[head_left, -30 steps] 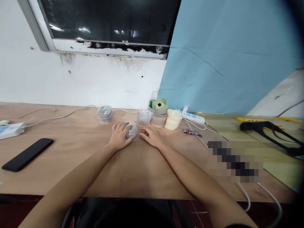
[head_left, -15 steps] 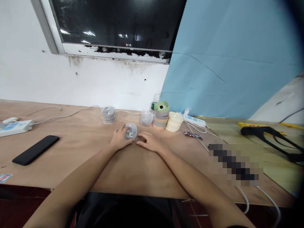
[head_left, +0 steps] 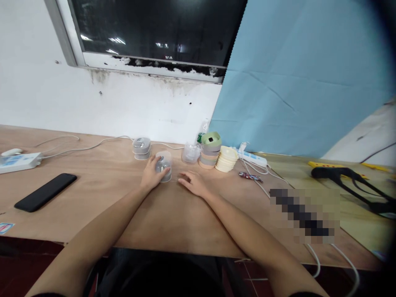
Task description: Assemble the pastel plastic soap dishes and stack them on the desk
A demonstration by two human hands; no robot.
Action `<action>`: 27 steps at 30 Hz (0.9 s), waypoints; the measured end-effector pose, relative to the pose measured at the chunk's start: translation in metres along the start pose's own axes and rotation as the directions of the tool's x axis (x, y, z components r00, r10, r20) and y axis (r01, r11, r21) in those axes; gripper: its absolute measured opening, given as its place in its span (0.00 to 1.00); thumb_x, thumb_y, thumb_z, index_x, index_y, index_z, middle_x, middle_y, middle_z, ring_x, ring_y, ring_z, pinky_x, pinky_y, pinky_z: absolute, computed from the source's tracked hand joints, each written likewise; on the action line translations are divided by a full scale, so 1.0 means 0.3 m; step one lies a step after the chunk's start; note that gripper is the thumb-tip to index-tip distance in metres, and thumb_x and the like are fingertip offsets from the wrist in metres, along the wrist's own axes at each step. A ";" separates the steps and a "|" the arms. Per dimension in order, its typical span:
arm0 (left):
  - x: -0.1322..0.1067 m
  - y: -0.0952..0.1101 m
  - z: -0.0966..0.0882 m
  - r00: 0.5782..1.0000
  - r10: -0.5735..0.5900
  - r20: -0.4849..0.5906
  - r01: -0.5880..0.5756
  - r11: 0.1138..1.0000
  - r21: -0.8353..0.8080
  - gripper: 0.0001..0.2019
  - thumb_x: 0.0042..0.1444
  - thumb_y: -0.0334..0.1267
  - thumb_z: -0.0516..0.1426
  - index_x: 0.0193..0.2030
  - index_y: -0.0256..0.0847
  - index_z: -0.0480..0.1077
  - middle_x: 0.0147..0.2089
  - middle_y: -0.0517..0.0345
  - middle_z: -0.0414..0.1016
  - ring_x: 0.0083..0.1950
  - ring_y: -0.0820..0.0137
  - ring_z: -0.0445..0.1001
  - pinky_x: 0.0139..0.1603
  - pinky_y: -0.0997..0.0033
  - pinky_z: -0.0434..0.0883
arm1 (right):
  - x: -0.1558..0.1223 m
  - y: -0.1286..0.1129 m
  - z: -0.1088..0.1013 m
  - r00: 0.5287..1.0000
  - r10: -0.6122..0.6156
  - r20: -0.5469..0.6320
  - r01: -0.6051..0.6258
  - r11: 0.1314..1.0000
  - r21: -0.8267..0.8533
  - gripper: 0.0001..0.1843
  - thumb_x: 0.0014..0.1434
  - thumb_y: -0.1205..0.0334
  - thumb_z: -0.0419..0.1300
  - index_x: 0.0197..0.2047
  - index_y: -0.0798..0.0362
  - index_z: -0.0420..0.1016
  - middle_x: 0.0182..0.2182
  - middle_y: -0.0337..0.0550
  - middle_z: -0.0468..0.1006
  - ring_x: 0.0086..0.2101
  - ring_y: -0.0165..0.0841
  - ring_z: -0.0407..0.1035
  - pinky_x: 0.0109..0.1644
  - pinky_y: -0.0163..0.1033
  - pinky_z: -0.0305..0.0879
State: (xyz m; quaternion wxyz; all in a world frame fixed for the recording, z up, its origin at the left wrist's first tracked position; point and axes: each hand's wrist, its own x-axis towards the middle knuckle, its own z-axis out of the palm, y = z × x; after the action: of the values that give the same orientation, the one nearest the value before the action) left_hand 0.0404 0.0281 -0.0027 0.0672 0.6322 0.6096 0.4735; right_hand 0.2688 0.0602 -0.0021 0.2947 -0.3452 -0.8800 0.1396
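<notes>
**Item:** clear tub [head_left: 163,166], small, with grey-white contents that cannot be made out. Stands upright on the table [head_left: 93,181], just in front of the grey stack [head_left: 141,147] and apart from it.

**Left hand** [head_left: 151,176]: wrapped round the tub's left side, thumb across the front; grasping.

**Right hand** [head_left: 193,184]: flat on the board, fingers loose and spread, holding nothing; a clear gap to the tub.

**Change:** a second ago the tub lay tilted between both hands, nearer the person. It is now upright, further back and to the left, in the left hand only; the right hand has stayed low beside it.

**Back row, left to right:** grey stack, a second clear tub [head_left: 189,153], colour stack [head_left: 210,150] with a green piece on top, cream stack [head_left: 227,159], power strip [head_left: 252,156] with white leads. A bottle [head_left: 202,131] stands behind.

**Elsewhere:** wrapper [head_left: 249,176] to the right; phone [head_left: 45,192] and second strip [head_left: 19,161] far left; black frame [head_left: 349,178] far right.

**Surface and room:** bare plywood top, stained white wall, dark window [head_left: 154,29], blue sheet [head_left: 309,78] hanging on the right.
</notes>
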 end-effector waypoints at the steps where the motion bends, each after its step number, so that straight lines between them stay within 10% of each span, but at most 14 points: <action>1: -0.005 0.012 -0.001 0.999 0.048 -0.023 -0.049 0.999 -0.007 0.32 0.54 0.54 0.58 0.62 0.44 0.60 0.69 0.47 0.53 0.69 0.58 0.55 0.67 0.57 0.57 | 0.004 -0.007 0.006 1.000 0.006 -0.018 -0.006 0.999 0.033 0.21 0.62 0.47 0.54 0.51 0.52 0.73 0.43 0.47 0.78 0.39 0.35 0.71 0.45 0.41 0.66; 7: -0.044 0.074 0.000 0.941 0.335 -0.051 -0.337 0.941 -0.037 0.38 0.61 0.50 0.53 0.71 0.42 0.37 0.74 0.45 0.35 0.73 0.56 0.40 0.69 0.53 0.50 | 0.032 -0.101 0.034 0.986 0.025 -0.163 0.016 0.969 0.245 0.24 0.64 0.46 0.49 0.57 0.50 0.66 0.47 0.47 0.74 0.37 0.34 0.70 0.41 0.40 0.68; 16: -0.055 0.075 0.005 0.905 0.424 0.025 -0.424 0.897 0.124 0.44 0.61 0.46 0.50 0.70 0.39 0.18 0.73 0.41 0.18 0.73 0.53 0.29 0.69 0.48 0.46 | 0.078 -0.224 0.003 0.972 -0.032 -0.231 0.088 0.968 0.234 0.18 0.65 0.49 0.48 0.47 0.49 0.71 0.38 0.43 0.76 0.33 0.33 0.70 0.42 0.39 0.67; 27: -0.034 0.024 0.032 0.967 0.097 0.237 -0.193 0.886 0.423 0.37 0.57 0.55 0.52 0.69 0.38 0.50 0.73 0.38 0.38 0.72 0.49 0.40 0.67 0.45 0.44 | 0.372 -0.019 -0.286 0.973 0.179 -0.143 -0.228 0.817 -0.529 0.15 0.65 0.58 0.50 0.46 0.53 0.74 0.43 0.50 0.78 0.44 0.41 0.71 0.43 0.39 0.62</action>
State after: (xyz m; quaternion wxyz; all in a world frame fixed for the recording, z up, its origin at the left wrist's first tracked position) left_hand 0.0539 0.0223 -0.0084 -0.0502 0.7211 0.6414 0.2571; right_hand 0.2530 0.1367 0.1153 0.2064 -0.5122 -0.8277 -0.0995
